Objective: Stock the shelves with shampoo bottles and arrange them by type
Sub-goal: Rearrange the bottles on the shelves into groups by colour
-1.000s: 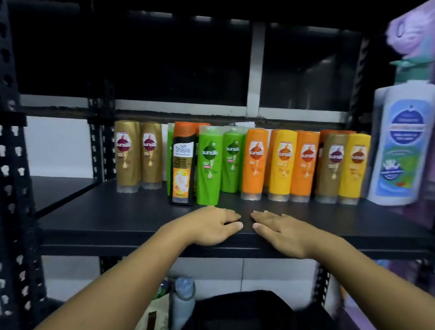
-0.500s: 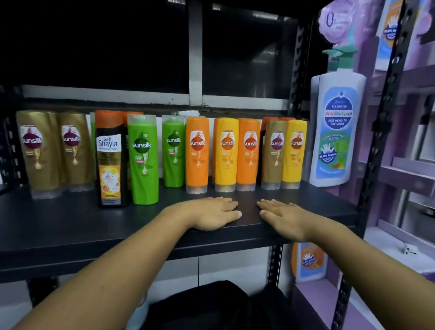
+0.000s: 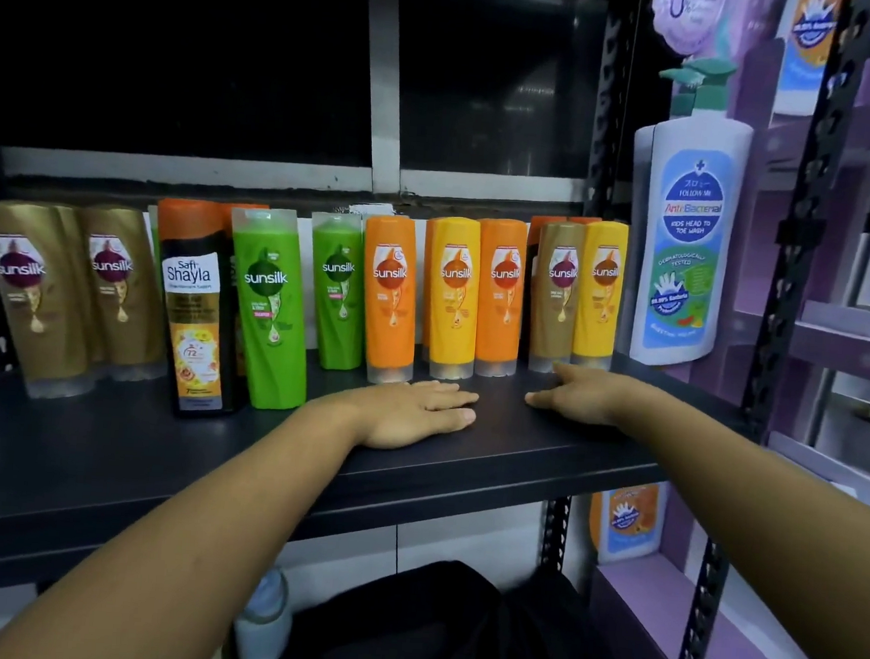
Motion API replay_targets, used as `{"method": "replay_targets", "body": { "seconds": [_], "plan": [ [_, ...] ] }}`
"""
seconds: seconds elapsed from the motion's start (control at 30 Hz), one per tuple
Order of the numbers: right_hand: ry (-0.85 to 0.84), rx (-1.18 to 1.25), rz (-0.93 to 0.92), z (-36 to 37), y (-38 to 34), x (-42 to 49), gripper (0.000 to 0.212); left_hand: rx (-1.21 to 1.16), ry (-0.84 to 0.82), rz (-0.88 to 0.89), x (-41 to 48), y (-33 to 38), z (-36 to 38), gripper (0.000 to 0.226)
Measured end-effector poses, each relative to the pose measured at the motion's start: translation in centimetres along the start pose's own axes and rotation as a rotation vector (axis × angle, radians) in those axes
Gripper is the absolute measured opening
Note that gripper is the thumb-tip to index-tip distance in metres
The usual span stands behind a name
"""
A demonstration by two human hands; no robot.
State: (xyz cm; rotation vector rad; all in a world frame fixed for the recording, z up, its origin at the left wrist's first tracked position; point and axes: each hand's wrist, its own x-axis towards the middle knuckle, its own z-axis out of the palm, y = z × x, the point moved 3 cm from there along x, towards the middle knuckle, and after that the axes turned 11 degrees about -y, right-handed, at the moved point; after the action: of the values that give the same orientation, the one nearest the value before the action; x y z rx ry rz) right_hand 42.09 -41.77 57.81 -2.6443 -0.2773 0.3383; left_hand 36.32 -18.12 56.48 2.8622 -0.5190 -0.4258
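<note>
So the row of shampoo bottles stands along the back of the black shelf [image 3: 106, 440], across the middle of the frame. From the left edge: two gold Sunsilk bottles [image 3: 18, 295], a black Safi Shayla bottle [image 3: 195, 307] with an orange cap, two green Sunsilk bottles [image 3: 269, 307], then an orange one [image 3: 389, 295], a yellow one [image 3: 453, 294] and another orange one [image 3: 502, 293]. After that come a gold-brown bottle [image 3: 559, 296] and a second yellow bottle [image 3: 600, 289]. All upright, caps down, packed pretty close.

The left hand [image 3: 417, 410] lies flat on the shelf at frame centre, fingers straight, holding nothing, just in front of the orange and yellow bottles. The right hand [image 3: 583, 391], a bit to the right of it, is also loose and empty. Its fingers are stretched out toward the foot of the gold-brown bottle, though I honestly can't tell if the fingertip touches it.

A big white pump bottle [image 3: 687, 233] stands at the right end of the row. A black bag [image 3: 427, 627] sits below the shelf at the bottom centre.
</note>
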Motion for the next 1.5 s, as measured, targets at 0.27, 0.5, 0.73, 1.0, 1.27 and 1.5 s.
{"method": "replay_targets", "body": {
  "seconds": [0.27, 0.5, 0.73, 1.0, 1.27, 1.5],
  "plan": [
    [0.456, 0.456, -0.116, -0.7, -0.6, 2.3, 0.048, -0.123, 0.149, -0.016, 0.4, -0.9, -0.1, 0.056],
    [0.622, 0.661, -0.016, -0.4, -1.6, 4.7, 0.037, -0.171, 0.171, -0.009, 0.6, -1.5, -0.1, 0.056],
    [0.590, 0.659, -0.029, -0.1, -1.6, 5.7, 0.056, -0.171, 0.160, 0.011, 0.6, -1.6, -0.5, 0.055],
    [0.619, 0.672, -0.058, -0.1, -1.5, 5.7, 0.072, -0.165, 0.149, 0.003, 0.5, -1.3, -0.5, 0.056],
    [0.561, 0.662, -0.102, 0.3, -1.9, 6.1, 0.078, -0.166, 0.156, 0.000, 0.3, -1.2, -0.4, 0.055],
    [0.576, 0.756, -0.117, 0.1, -1.4, 6.0, 0.076, -0.156, 0.163, 0.003, 0.3, -1.3, -0.4, 0.055]
  ]
}}
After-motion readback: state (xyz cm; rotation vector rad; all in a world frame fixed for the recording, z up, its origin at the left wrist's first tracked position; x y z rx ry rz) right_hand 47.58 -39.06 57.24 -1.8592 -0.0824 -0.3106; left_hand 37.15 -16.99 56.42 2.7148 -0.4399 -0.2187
